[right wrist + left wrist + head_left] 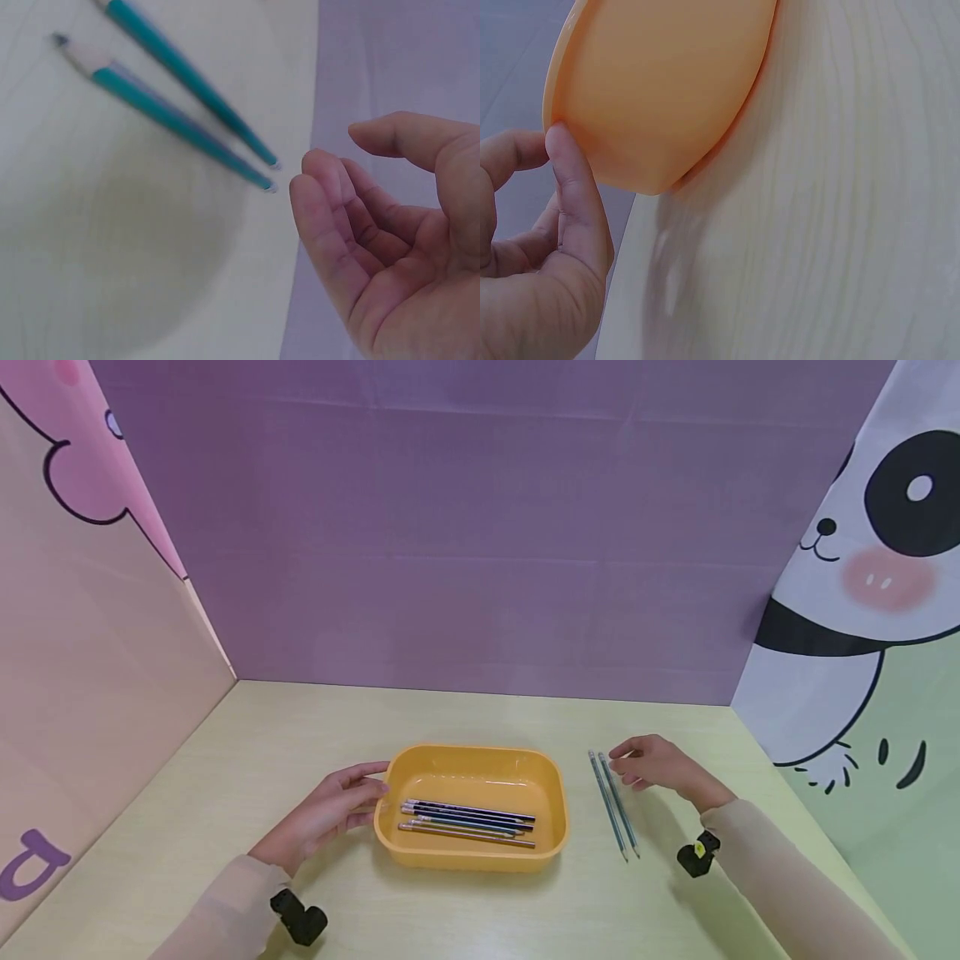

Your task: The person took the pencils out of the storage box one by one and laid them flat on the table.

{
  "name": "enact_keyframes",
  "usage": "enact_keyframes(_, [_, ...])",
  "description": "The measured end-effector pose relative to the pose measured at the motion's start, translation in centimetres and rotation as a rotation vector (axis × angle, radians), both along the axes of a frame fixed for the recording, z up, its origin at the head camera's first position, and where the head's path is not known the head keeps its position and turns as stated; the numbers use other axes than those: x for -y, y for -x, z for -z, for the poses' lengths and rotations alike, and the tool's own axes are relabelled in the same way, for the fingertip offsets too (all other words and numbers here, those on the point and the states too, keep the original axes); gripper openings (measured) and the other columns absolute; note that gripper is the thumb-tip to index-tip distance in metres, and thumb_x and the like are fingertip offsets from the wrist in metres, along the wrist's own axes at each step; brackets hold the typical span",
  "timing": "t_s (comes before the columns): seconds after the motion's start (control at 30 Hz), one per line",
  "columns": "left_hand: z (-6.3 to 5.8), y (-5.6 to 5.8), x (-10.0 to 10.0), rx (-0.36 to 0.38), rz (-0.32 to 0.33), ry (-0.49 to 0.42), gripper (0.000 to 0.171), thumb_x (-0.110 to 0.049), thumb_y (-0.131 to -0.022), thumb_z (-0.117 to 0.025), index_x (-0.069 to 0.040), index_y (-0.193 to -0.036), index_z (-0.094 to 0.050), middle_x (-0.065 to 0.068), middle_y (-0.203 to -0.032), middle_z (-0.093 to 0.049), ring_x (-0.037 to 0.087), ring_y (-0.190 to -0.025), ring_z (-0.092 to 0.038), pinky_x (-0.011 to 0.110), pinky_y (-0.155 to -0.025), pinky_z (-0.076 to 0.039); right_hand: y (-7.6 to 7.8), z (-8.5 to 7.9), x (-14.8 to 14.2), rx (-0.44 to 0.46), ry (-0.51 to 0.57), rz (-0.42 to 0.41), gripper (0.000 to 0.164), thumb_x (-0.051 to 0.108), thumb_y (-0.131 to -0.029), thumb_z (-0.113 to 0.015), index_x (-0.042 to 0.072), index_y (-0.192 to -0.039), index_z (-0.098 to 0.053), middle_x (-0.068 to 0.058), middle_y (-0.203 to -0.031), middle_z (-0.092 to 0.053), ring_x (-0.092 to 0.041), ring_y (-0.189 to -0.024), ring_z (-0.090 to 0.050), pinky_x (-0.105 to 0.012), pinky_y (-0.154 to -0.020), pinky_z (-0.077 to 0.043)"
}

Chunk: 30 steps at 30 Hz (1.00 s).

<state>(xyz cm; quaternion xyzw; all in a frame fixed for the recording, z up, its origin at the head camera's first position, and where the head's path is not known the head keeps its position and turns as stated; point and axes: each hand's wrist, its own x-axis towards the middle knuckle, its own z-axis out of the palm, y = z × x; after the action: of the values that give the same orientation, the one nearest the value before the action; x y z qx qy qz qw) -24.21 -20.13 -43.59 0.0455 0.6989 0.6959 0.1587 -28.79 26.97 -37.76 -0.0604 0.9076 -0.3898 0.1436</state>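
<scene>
A yellow tray (480, 860) sits mid-table in the head view with several pencils lying lengthwise inside, among them dark ones (470, 811) and a gold-brown one (467, 836). My left hand (341, 800) pinches the tray's left rim between thumb and finger; in the left wrist view the thumb lies over the edge of the orange-looking tray (667, 82). To the right of the tray, two blue-green pencils (609, 804) lie side by side on the table, tips toward me. My right hand (660, 767) hovers beside their far ends, holding nothing, thumb and fingers apart in the right wrist view.
The pale wooden table (315, 718) ends at a purple backdrop (480, 543). A pink-toned panel (97, 652) stands on the left and a panda-printed panel (862, 693) on the right. Black wrist cameras sit on both sleeves.
</scene>
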Motion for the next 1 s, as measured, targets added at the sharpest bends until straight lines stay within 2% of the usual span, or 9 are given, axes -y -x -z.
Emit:
enact_keyframes(0.27, [-0.1, 0.0, -0.1, 0.011, -0.017, 0.014, 0.059, -0.016, -0.100, -0.062, 0.004, -0.150, -0.037, 0.016, -0.115, -0.059, 0.020, -0.095, -0.064, 0.028, -0.081, -0.058, 0.1, -1.5, 0.5, -0.020, 0.026, -0.049, 0.037, 0.019, -0.098, -0.065, -0.008, -0.124, -0.059, -0.021, -0.106, -0.067, -0.030, -0.089, -0.064, -0.034, -0.076, -0.059])
enact_keyframes(0.4, [-0.1, 0.0, -0.1, 0.010, -0.017, 0.009, 0.060, -0.016, -0.100, -0.062, 0.004, -0.150, -0.036, 0.016, -0.114, -0.059, 0.020, -0.094, -0.065, 0.028, -0.081, -0.058, 0.2, -2.4, 1.0, -0.036, 0.013, -0.062, 0.039, 0.019, -0.098, -0.065, -0.008, -0.125, -0.059, -0.017, -0.105, -0.068, -0.035, -0.093, -0.064, -0.034, -0.077, -0.059])
enact_keyframes(0.6, [-0.1, -0.1, -0.1, 0.008, -0.012, 0.005, 0.060, -0.015, -0.100, -0.062, 0.005, -0.150, -0.036, 0.017, -0.115, -0.060, 0.020, -0.095, -0.065, 0.028, -0.081, -0.058, -0.2, -3.7, 2.1, -0.062, 0.009, -0.101, 0.038, 0.021, -0.097, -0.066, -0.006, -0.124, -0.061, -0.007, -0.098, -0.069, -0.028, -0.089, -0.065, -0.035, -0.077, -0.059])
enact_keyframes(1.0, [0.0, -0.1, -0.1, 0.013, -0.021, 0.012, 0.061, -0.017, -0.100, -0.062, 0.004, -0.150, -0.036, 0.017, -0.118, -0.061, 0.021, -0.098, -0.064, 0.028, -0.082, -0.057, 0.1, -4.5, 4.6, -0.071, -0.001, -0.168, 0.032, 0.021, -0.096, -0.067, -0.001, -0.119, -0.065, -0.006, -0.091, -0.067, -0.024, -0.082, -0.065, -0.036, -0.075, -0.059])
